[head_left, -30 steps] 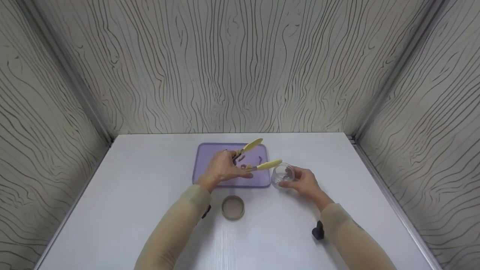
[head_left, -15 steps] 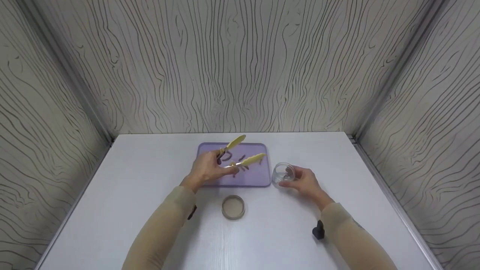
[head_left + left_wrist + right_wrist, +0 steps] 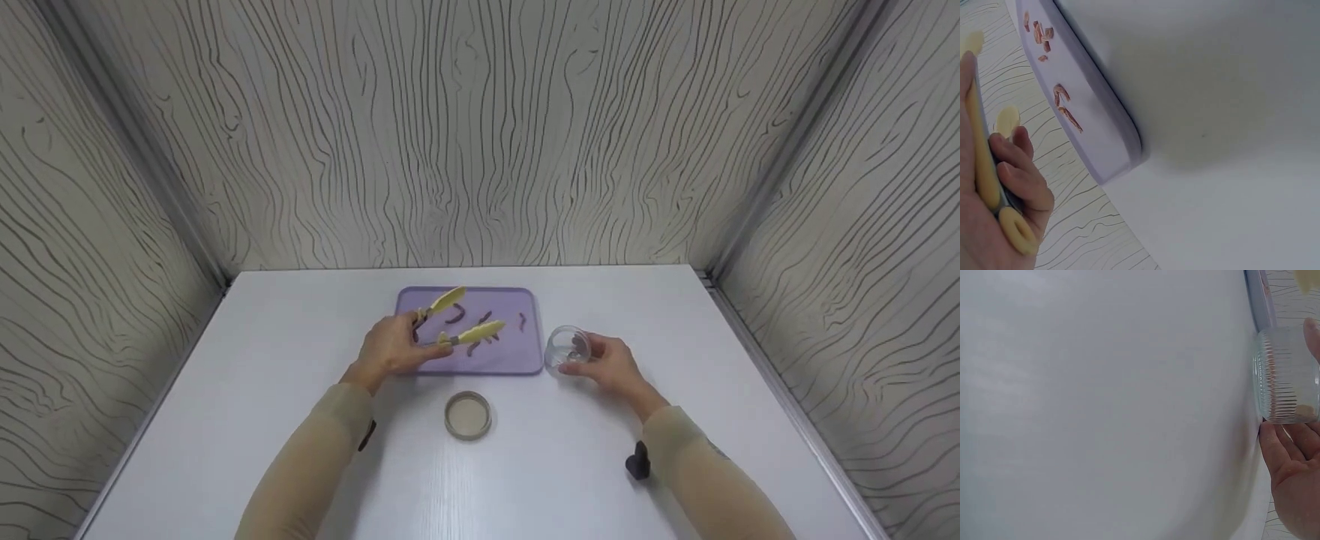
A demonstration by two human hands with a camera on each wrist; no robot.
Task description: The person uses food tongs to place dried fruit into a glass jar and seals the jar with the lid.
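My left hand (image 3: 391, 346) grips a pair of yellow tongs (image 3: 480, 331) whose arms are spread apart, with nothing between their tips. The tongs hang over the left and middle part of a purple tray (image 3: 510, 364). On that tray lie several small reddish-brown strips (image 3: 455, 313), some curved; in the left wrist view the strips (image 3: 1061, 95) look like pieces of meat. To the right of the tray, my right hand (image 3: 611, 366) holds a clear glass jar (image 3: 564, 346) round its side. The right wrist view shows the ribbed wall of the jar (image 3: 1280, 377), standing on the table.
A round beige lid (image 3: 467, 416) lies on the white table (image 3: 555, 465) in front of the tray. Wood-patterned panels (image 3: 465, 135) stand behind the table and at both sides. A small black device (image 3: 638, 462) shows at the right sleeve.
My left hand has drawn back to the left with the tongs, from near the jar to over the tray, uncovering more strips. The right hand and jar stay in place.
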